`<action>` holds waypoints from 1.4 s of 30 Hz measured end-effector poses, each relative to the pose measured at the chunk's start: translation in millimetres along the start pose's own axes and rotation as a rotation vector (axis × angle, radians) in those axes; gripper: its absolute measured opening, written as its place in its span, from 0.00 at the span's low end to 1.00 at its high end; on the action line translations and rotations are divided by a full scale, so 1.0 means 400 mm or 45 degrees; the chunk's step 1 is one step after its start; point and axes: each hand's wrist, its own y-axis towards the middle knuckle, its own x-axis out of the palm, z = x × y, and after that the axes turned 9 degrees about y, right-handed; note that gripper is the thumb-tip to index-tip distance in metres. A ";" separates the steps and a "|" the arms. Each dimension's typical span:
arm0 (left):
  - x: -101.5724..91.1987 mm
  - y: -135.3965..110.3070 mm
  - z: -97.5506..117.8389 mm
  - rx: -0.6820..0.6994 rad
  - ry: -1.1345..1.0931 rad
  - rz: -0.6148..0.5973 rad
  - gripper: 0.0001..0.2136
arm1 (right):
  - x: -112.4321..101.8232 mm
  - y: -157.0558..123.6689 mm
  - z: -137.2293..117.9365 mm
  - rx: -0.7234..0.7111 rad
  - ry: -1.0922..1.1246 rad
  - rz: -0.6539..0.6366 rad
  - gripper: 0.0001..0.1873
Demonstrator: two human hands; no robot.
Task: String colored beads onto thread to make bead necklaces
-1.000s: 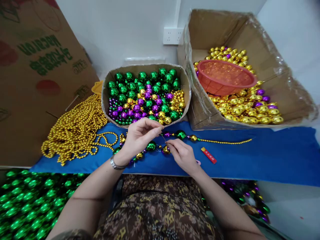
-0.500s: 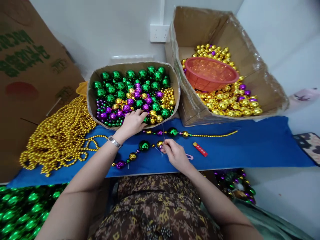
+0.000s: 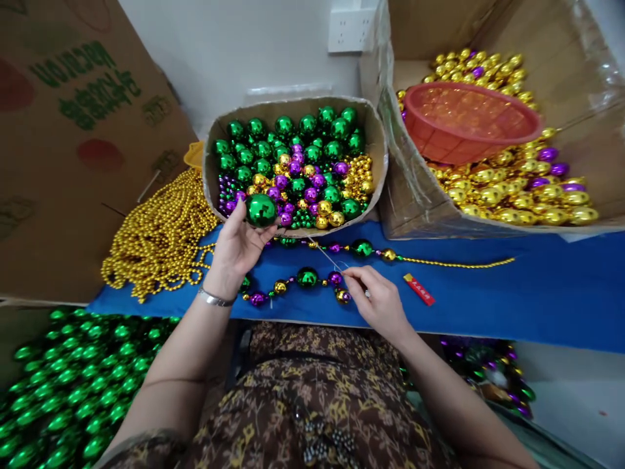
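Observation:
A large shiny green bead (image 3: 261, 210) rests in my left hand (image 3: 239, 247), which is turned palm up with its fingers curled around it at the front rim of the bead box. My right hand (image 3: 374, 296) pinches a long thin needle (image 3: 322, 251) that points up and left over the blue cloth. Below it lies a partly strung bead strand with a green bead (image 3: 307, 277), a purple bead (image 3: 334, 279) and gold beads, close to my right fingertips. The cardboard box (image 3: 209, 176) holds green, purple and gold beads of several sizes.
Behind the hands lies another bead strand (image 3: 362, 248) ending in a gold chain. Gold bead chains (image 3: 156, 228) are heaped at left. A red packet (image 3: 418, 290) lies at right. A large carton (image 3: 385, 156) holds gold beads and a red basket (image 3: 469, 146). Green beads (image 3: 78, 384) fill the lower left.
My left hand has come back from among the beads in the box and turned palm up with a large green bead. My right hand still holds the needle. The whole view has shifted.

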 end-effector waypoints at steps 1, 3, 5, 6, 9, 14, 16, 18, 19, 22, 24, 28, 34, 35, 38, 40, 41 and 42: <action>0.000 -0.008 -0.007 -0.040 -0.046 0.016 0.14 | 0.006 -0.002 0.000 -0.011 0.001 -0.017 0.07; 0.008 -0.025 -0.026 -0.107 -0.116 0.040 0.13 | 0.017 -0.004 -0.001 -0.044 0.002 -0.045 0.07; 0.021 -0.040 -0.045 -0.157 -0.164 0.048 0.11 | 0.024 -0.004 -0.004 -0.081 -0.006 -0.060 0.08; 0.027 -0.045 -0.054 -0.170 -0.182 0.049 0.11 | 0.025 -0.004 -0.005 -0.096 -0.011 -0.060 0.08; 0.037 -0.049 -0.070 -0.187 -0.222 0.049 0.10 | 0.024 -0.003 -0.009 -0.116 -0.017 -0.052 0.08; 0.032 -0.041 -0.071 -0.212 -0.245 0.047 0.11 | 0.018 -0.006 -0.006 -0.102 -0.043 -0.038 0.08; 0.030 -0.041 -0.071 -0.210 -0.219 0.039 0.11 | 0.017 -0.006 -0.003 -0.105 -0.051 -0.039 0.08; 0.030 -0.046 -0.071 -0.182 -0.161 0.014 0.12 | 0.017 -0.006 -0.001 -0.117 -0.061 -0.043 0.07; 0.031 -0.050 -0.072 -0.147 -0.114 -0.010 0.13 | 0.018 -0.006 0.000 -0.128 -0.070 -0.042 0.07; 0.040 -0.068 -0.080 0.020 0.105 -0.094 0.17 | 0.024 -0.004 0.003 -0.159 -0.132 -0.039 0.07; 0.047 -0.081 -0.087 0.120 0.271 -0.121 0.19 | 0.029 -0.002 0.006 -0.170 -0.175 -0.041 0.08; 0.061 -0.096 -0.100 0.110 0.333 -0.164 0.21 | 0.034 -0.001 0.010 -0.154 -0.118 -0.052 0.07; 0.068 -0.097 -0.106 0.010 0.234 -0.180 0.20 | 0.035 -0.007 0.016 -0.154 -0.112 -0.038 0.07; 0.068 -0.096 -0.106 -0.007 0.217 -0.193 0.20 | 0.036 -0.008 0.017 -0.154 -0.106 -0.038 0.07; 0.074 -0.094 -0.104 0.007 0.234 -0.193 0.20 | 0.038 -0.008 0.021 -0.147 -0.139 -0.009 0.08; 0.084 -0.091 -0.103 0.080 0.319 -0.170 0.21 | 0.038 -0.008 0.024 -0.142 -0.177 0.030 0.08; 0.090 -0.089 -0.103 0.104 0.360 -0.177 0.21 | 0.036 -0.008 0.025 -0.138 -0.178 0.041 0.08; 0.097 -0.088 -0.103 0.115 0.389 -0.198 0.21 | 0.034 -0.009 0.026 -0.132 -0.173 0.046 0.08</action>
